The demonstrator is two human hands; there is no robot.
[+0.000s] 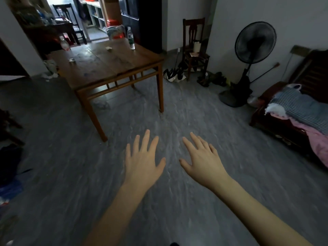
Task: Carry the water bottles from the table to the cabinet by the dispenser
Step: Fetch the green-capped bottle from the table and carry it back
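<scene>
A square wooden table [113,71] stands ahead and to the left. On its far right corner a clear water bottle with a green label [131,38] stands upright. A second clear bottle with a red label [64,44] stands at the far left corner. My left hand [143,161] and my right hand [202,159] are stretched out in front of me over the grey floor, palms down, fingers spread, holding nothing. Both hands are well short of the table and the bottles. No cabinet or dispenser is clearly in view.
Small scraps [108,48] and a small clear object [71,60] lie on the tabletop. A standing fan [254,43] and a wooden chair [195,48] line the right wall. A bench with bedding [300,110] is at right. A doorway [88,18] opens behind the table.
</scene>
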